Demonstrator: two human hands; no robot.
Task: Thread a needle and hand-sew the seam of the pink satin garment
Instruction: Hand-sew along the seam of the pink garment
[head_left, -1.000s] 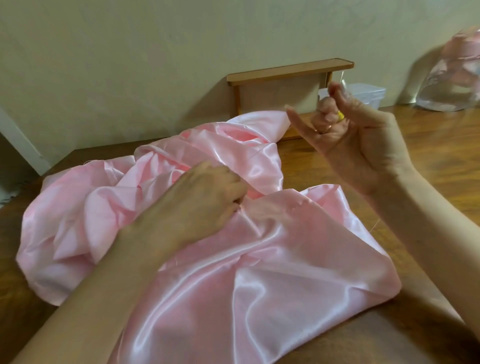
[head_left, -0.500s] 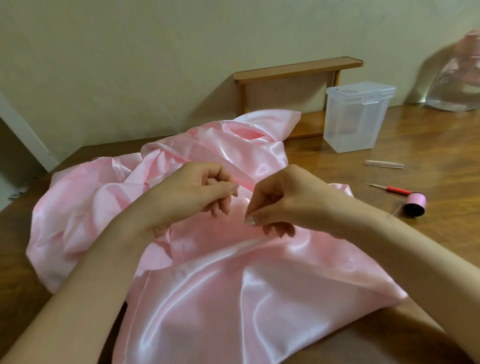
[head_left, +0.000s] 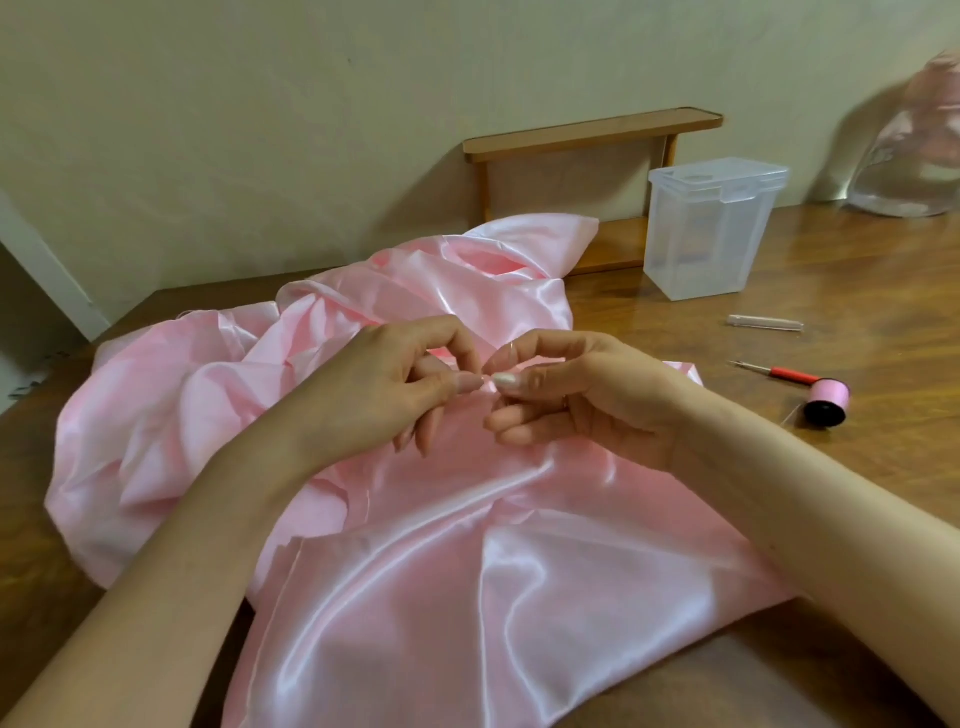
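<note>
Satin nearest: the pink satin garment lies heaped on the surface in front of you, its near edge spread flat. Over its middle your hands meet fingertip to fingertip. Your left hand pinches a small fold of the cloth. Your right hand pinches at the same spot, probably on the needle, which is too fine to make out. Threading looks done and you seem mid-stitch; how much seam is sewn I cannot tell. Farther right lie the pink thread spool, a red-handled tool, a clear tube and a lidded clear box.
</note>
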